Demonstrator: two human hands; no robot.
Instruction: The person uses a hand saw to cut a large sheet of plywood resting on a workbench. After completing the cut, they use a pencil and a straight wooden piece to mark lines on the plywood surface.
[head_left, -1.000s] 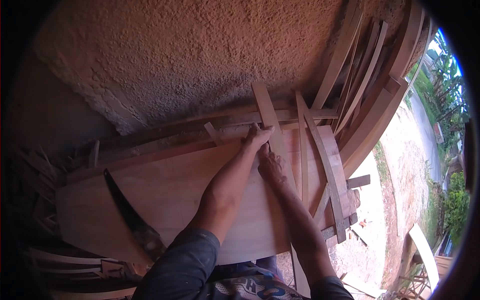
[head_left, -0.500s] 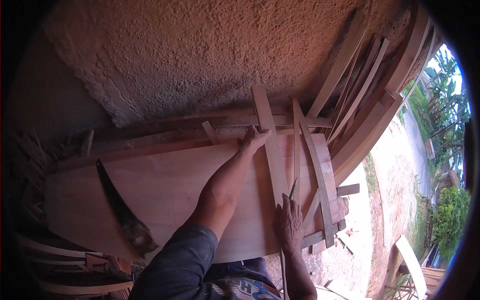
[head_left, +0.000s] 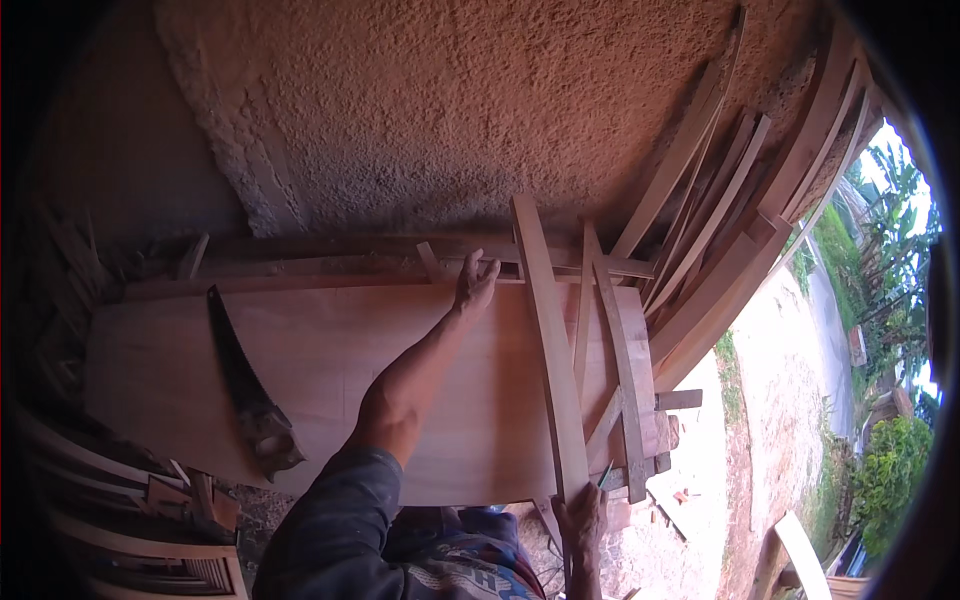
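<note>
A long wooden plank (head_left: 549, 340) lies across a broad pale board (head_left: 330, 380), running from near the wall toward me. My left hand (head_left: 476, 284) is over the board's far edge, left of the plank and apart from it. It holds nothing, and its fingers are parted. At the plank's near end is my right hand (head_left: 580, 517), closed around a thin green pencil (head_left: 606, 474) whose tip sticks up; the hand also touches the plank there. On the board's left part rests a handsaw (head_left: 243, 385), its handle toward me.
Narrow wooden strips (head_left: 622, 370) cross the board's right end. More long timbers (head_left: 715, 260) lean against the rough wall (head_left: 400, 120) at the right. Scrap wood (head_left: 60, 270) is piled at the far left, and wooden frames (head_left: 150, 545) stand at the lower left.
My left hand has let go of the plank and moved left. My right hand, with the pencil, has slid toward me to the plank's near end. The view has shifted slightly.
</note>
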